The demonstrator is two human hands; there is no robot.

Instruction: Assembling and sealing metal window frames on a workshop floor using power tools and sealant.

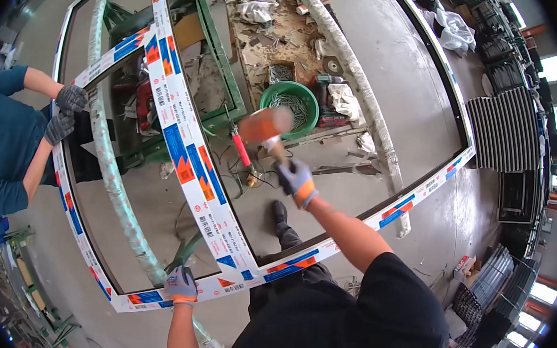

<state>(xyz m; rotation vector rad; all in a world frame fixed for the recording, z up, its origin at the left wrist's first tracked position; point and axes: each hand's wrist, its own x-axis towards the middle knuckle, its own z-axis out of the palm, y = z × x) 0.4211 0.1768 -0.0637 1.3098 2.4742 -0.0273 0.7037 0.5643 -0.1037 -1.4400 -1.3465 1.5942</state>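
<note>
A large window frame (188,156), wrapped in white film with blue and orange print, lies across padded support bars. My left hand (181,285), in a grey and orange glove, is closed round the frame's near rail, close to its left corner. In my right hand (296,181), gloved alike, is the handle of a mallet. The mallet's orange head (266,125) is smeared by motion and hangs over the right-hand opening, apart from the rails. Just left of it is a red-handled tool (241,149).
On the left a co-worker's grey-gloved hands (65,114) are at the frame's side rail. Past the mallet, a low worktable (245,65) carries a green basin (271,88) of screws and a cordless drill (324,102). Padded bars (377,120) pass beneath the frame. Stacked profiles (504,131) stand right.
</note>
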